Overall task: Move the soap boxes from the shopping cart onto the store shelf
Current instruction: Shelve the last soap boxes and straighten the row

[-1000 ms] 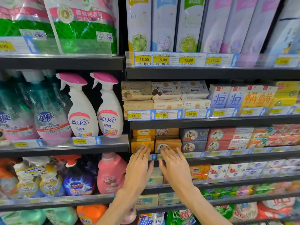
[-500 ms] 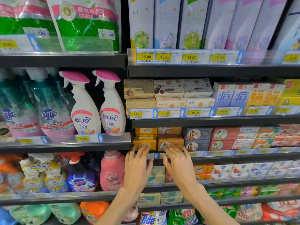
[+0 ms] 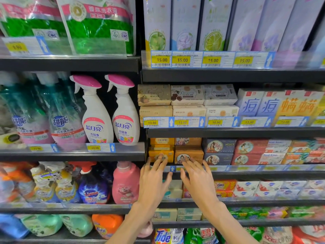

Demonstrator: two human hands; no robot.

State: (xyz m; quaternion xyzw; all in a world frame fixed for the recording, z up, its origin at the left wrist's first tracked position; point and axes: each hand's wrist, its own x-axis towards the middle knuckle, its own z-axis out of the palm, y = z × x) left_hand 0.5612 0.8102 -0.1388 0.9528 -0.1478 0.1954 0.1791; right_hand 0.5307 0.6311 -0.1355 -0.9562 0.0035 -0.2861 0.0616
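While both arms reach up from the bottom of the view, the scene reads as follows.

Left hand [image 3: 152,180]: fingers straight and spread, tips resting on the front face of the yellow soap box [image 3: 161,154]; it grips nothing.

Right hand [image 3: 198,178]: fingers straight, tips touching the lower front of the brown soap box [image 3: 189,154]; it too holds nothing.

Soap boxes: the yellow one and the brown one sit side by side, touching, at the left end of the store shelf [image 3: 246,173], each with another box of its kind stacked above (the printing is too blurred to read).

Relative position: both boxes lie just above and beyond the fingertips, the palms hanging below the shelf's front edge.

Neighbours: dark blue boxes [image 3: 219,152] stand just right of the brown one, then red boxes [image 3: 249,152].

Left bay: two spray bottles [image 3: 110,111] with pink triggers stand on the adjoining shelf, a pink bottle [image 3: 125,184] below them.
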